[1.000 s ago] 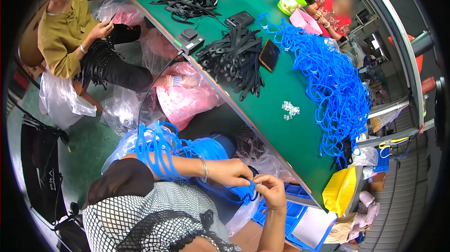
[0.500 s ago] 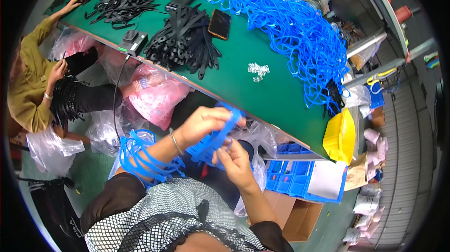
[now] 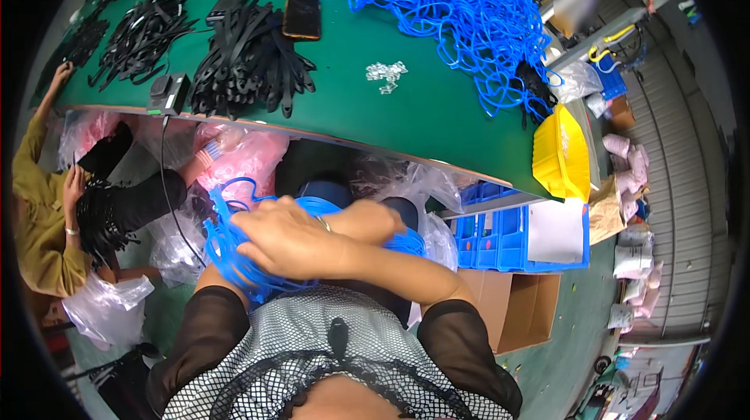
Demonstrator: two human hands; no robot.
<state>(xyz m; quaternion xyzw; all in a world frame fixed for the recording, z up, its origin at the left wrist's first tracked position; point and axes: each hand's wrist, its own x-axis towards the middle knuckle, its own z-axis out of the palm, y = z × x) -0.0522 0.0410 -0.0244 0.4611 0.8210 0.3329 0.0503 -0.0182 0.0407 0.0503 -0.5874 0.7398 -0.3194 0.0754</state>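
A bundle of thin blue looped straps (image 3: 223,242) hangs around my left forearm. My right hand (image 3: 285,242) reaches across my body over that forearm, its fingers and thumb closed around part of the bundle. Beyond my crossed right arm, my left hand (image 3: 373,221) points to the right, with a bracelet at its wrist. Its fingers are smeared by motion, so their grip does not show. More blue material (image 3: 406,243) lies over my lap just below it. A large tangled pile of blue loops (image 3: 437,2) covers the far right of the green table (image 3: 344,100).
Black strap bundles (image 3: 246,68), a phone (image 3: 301,17), small clear pieces (image 3: 386,75) and a black box with a cable (image 3: 168,95) are on the table. A yellow bin (image 3: 561,156) stands at its right corner; blue crates (image 3: 500,236) sit below. A co-worker (image 3: 43,225) sits left.
My right hand has left the blue strap near my left hand and crossed left onto the bundle on my left forearm. My left hand has turned rightward. The view has shifted.
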